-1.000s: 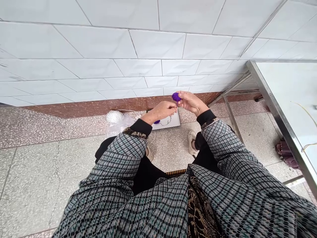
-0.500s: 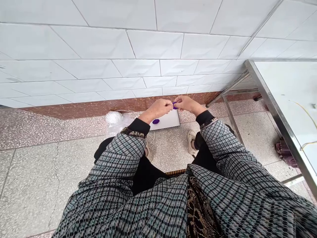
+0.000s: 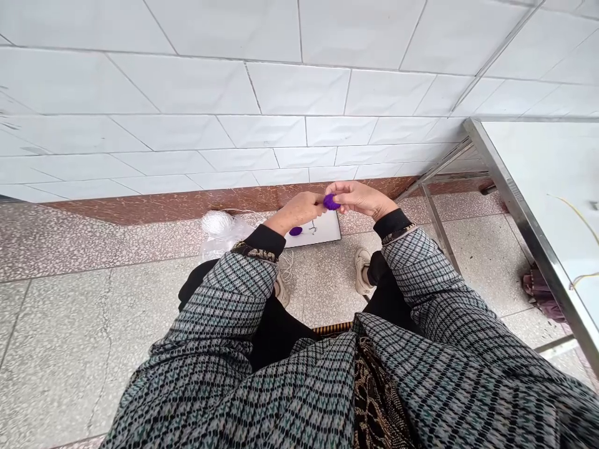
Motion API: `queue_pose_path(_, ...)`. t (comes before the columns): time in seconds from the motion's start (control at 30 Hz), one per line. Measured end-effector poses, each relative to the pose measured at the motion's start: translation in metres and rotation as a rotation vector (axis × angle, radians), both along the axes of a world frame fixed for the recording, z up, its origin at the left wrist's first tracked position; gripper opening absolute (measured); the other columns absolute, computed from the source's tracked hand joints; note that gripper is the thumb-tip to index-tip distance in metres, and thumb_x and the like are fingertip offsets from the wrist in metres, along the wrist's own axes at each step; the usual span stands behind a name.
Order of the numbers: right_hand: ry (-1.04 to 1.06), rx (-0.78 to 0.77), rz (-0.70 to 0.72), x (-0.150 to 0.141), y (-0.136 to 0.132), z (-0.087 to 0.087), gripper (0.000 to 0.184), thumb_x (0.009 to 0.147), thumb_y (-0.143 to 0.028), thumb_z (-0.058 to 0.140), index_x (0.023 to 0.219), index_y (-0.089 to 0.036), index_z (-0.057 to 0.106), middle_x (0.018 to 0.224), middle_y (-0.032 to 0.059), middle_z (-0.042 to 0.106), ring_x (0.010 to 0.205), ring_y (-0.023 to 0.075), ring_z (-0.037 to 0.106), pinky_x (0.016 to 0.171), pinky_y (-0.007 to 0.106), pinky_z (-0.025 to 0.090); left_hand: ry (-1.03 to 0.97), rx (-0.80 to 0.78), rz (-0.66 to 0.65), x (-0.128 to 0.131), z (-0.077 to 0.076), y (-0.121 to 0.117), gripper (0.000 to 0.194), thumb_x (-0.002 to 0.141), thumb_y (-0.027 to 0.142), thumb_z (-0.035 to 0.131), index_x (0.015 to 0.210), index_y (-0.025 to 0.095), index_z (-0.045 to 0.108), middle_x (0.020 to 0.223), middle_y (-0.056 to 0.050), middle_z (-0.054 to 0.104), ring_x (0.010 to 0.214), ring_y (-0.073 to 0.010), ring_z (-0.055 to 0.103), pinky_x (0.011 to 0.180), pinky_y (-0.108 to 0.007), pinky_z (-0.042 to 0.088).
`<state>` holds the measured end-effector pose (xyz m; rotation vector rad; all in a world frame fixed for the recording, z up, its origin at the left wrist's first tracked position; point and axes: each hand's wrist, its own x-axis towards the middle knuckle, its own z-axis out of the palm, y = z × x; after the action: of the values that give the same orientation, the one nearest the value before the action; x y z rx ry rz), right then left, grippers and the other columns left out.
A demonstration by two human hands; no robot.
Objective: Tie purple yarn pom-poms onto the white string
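Between the thumb and fingers of my right hand (image 3: 361, 197) is a small round purple yarn piece (image 3: 331, 201), its ridged face turned up. My left hand (image 3: 300, 211) is closed in a pinch right against the left edge of that piece; what its fingertips grip is too small to make out. Below the hands, a white board (image 3: 327, 233) with a dark rim lies on the floor. On it rests a second purple oval piece (image 3: 296, 231), and beside that a small thin dark item (image 3: 313, 229) I cannot identify.
A ball of white yarn (image 3: 216, 222) in a clear plastic bag stands left of the board, with loose white cord (image 3: 286, 265) nearby. The tiled wall (image 3: 281, 131) rises close ahead. A metal-framed table (image 3: 510, 181) stands at right, a dark purple bundle (image 3: 543, 290) beneath it.
The purple piece now shows more of its face, as my right hand has turned and shifted slightly right. My left fingers have tilted downward, and the dark item on the board has come into view.
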<state>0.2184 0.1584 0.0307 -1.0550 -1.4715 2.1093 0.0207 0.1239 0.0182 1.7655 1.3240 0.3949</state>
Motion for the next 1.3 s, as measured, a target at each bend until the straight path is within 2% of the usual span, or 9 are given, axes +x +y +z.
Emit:
queue_pose_path(0.1,-0.263,0.118,0.117,-0.003,-0.001,-0.004,0.018,0.08,0.001,0.076,0.085,-0.015,0.069,0.07,-0.0001,0.067,0.054,0.0079,0.054,0.048,0.019,0.046,0.041,0.052,0.041,-0.003,0.002,0.002,0.019,0.081,0.019,0.055,0.063,0.019,0.06,0.066,-0.003,0.061,0.064,-0.0151,0.053,0.064,-0.031,0.039)
queue_pose_path(0.2,-0.428,0.142,0.006,-0.009,0.0,-0.008,0.023,0.08,0.006,0.076,0.083,-0.015,0.067,0.066,-0.0002,0.065,0.051,0.0092,0.053,0.045,0.02,0.045,0.005,0.036,0.037,-0.001,0.004,0.0,0.018,0.08,0.018,0.054,0.062,0.02,0.057,0.066,-0.003,0.062,0.063,-0.0142,0.053,0.064,-0.03,0.039)
queue_pose_path(0.37,-0.121,-0.046,-0.315,-0.016,0.0,-0.009,0.019,0.095,0.004,0.062,0.094,-0.014,0.067,0.067,-0.0009,0.065,0.05,0.0062,0.052,0.049,0.015,0.048,-0.107,0.012,0.044,0.005,0.01,-0.005,0.018,0.083,0.018,0.052,0.066,0.019,0.056,0.067,-0.002,0.061,0.065,-0.0133,0.056,0.068,-0.028,0.043)
queue_pose_path(0.5,-0.033,-0.156,-0.326,-0.017,-0.002,-0.007,0.014,0.097,0.0,0.064,0.095,-0.013,0.067,0.067,0.0004,0.067,0.053,0.0078,0.059,0.053,0.016,0.054,-0.1,0.041,0.054,0.002,0.015,-0.006,0.019,0.083,0.017,0.052,0.065,0.019,0.055,0.068,-0.002,0.062,0.065,-0.0128,0.056,0.067,-0.028,0.043)
queue_pose_path(0.73,0.011,-0.149,-0.451,-0.016,0.002,-0.004,0.014,0.099,-0.004,0.062,0.096,-0.017,0.059,0.069,-0.0024,0.067,0.054,0.0079,0.062,0.059,0.018,0.056,-0.104,0.024,-0.008,0.004,0.009,-0.006,0.018,0.085,0.017,0.054,0.068,0.019,0.058,0.067,0.0,0.061,0.066,-0.0134,0.058,0.069,-0.028,0.044)
queue_pose_path(0.9,0.031,-0.065,-0.19,-0.007,0.001,0.001,0.013,0.089,-0.006,0.073,0.092,-0.016,0.065,0.069,-0.003,0.067,0.055,0.0061,0.059,0.054,0.016,0.051,-0.039,-0.064,-0.032,0.002,0.002,-0.003,0.014,0.083,0.021,0.059,0.07,0.018,0.063,0.068,-0.002,0.063,0.062,-0.0137,0.057,0.065,-0.029,0.042)
queue_pose_path(1.1,-0.251,0.116,0.136,-0.006,-0.003,-0.005,0.017,0.08,0.002,0.076,0.08,-0.014,0.073,0.068,-0.0003,0.069,0.053,0.0075,0.058,0.048,0.018,0.049,0.036,0.053,-0.006,-0.006,0.002,0.002,0.019,0.081,0.022,0.058,0.062,0.02,0.058,0.062,-0.001,0.057,0.06,-0.0135,0.047,0.061,-0.031,0.034)
queue_pose_path(1.2,-0.372,0.145,0.054,-0.01,0.0,-0.014,0.022,0.078,0.004,0.08,0.073,-0.015,0.069,0.062,0.0005,0.066,0.05,0.0086,0.057,0.046,0.019,0.049,0.045,0.06,-0.007,-0.005,0.003,0.001,0.019,0.082,0.019,0.055,0.063,0.02,0.058,0.063,-0.002,0.058,0.06,-0.0141,0.049,0.061,-0.031,0.034)
queue_pose_path(1.3,-0.291,0.073,-0.211,-0.013,0.005,-0.02,0.023,0.084,0.0,0.079,0.075,-0.015,0.064,0.06,0.0011,0.066,0.049,0.0079,0.056,0.047,0.017,0.049,-0.008,0.052,0.027,-0.001,0.005,-0.003,0.018,0.083,0.018,0.053,0.066,0.02,0.058,0.065,-0.002,0.059,0.062,-0.0142,0.051,0.063,-0.03,0.037)
